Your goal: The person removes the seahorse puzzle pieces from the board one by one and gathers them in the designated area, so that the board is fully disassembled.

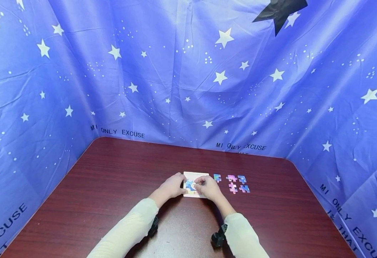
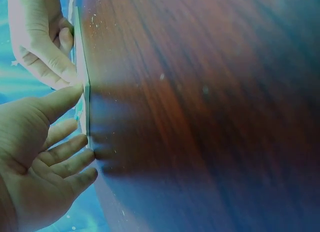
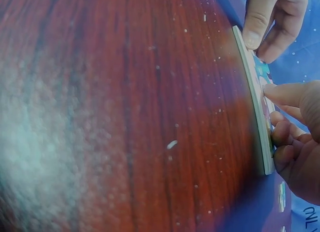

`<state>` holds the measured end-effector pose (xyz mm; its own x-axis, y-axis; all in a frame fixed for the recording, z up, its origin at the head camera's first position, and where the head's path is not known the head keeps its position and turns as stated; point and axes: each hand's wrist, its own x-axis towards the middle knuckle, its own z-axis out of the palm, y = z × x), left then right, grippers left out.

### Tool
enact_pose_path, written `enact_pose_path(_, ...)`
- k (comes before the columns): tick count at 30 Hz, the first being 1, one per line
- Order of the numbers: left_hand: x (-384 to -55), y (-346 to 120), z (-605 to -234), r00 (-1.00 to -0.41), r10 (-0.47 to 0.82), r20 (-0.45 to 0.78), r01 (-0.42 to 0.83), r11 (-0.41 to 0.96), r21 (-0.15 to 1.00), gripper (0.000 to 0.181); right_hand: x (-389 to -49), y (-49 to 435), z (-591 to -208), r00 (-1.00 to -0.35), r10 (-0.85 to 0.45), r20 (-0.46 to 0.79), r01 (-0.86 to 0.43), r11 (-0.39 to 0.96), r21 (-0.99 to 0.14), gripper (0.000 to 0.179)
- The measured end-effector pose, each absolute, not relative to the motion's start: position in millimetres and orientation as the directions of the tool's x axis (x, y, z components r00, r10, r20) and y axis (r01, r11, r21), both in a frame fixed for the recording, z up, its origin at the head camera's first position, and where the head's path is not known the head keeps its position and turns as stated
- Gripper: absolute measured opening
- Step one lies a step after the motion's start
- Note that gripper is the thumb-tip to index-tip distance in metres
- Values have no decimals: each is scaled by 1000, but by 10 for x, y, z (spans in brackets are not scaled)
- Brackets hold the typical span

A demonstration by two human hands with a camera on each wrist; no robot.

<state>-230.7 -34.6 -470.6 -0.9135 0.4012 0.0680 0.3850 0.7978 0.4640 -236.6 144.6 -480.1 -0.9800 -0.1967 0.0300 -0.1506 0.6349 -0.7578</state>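
Observation:
A small jigsaw board [image 1: 195, 174] with a pale frame lies on the table, with blue and other coloured pieces inside it. My left hand [image 1: 174, 185] holds the board at its left side, thumb near the front corner and fingers further back; the left wrist view shows its thumb against the board's edge [image 2: 86, 86]. Over the board's right half is my right hand [image 1: 208, 186], thumb and index finger pinching a puzzle piece that they mostly hide. In the right wrist view the right thumb [image 3: 282, 94] comes down onto the picture surface.
Right of the board lie several loose pieces: a green-blue piece [image 1: 217, 177] closest, then pink pieces [image 1: 231, 178] and blue pieces [image 1: 244, 189] grouped together. The dark red wooden table [image 1: 127, 168] meets a blue star-printed curtain [image 1: 175, 71] at the back and sides.

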Motion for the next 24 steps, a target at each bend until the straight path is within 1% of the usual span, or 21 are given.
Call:
enact_pose_path(6,-2288,-347,-4697,-922,382,62,369,818,441,39,-2374,1447,-4832,-982,-182,40,-149,639,-755,11)
enact_pose_path(12,-2276,-344,-4684,-923,381,58,366,818,445,39,-2365,1444,-4832,-985,-160,59,-151,662,-734,9)
enact_pose_path(16,-2275,-344,-4680,-921,385,62,372,818,438,38,-2352,1442,-4829,-982,-162,94,-181,683,-708,8)
enact_pose_path(24,-2286,-338,-4696,-926,373,62,360,820,445,37,-2348,1428,-4831,-987,-126,103,-162,704,-691,7)
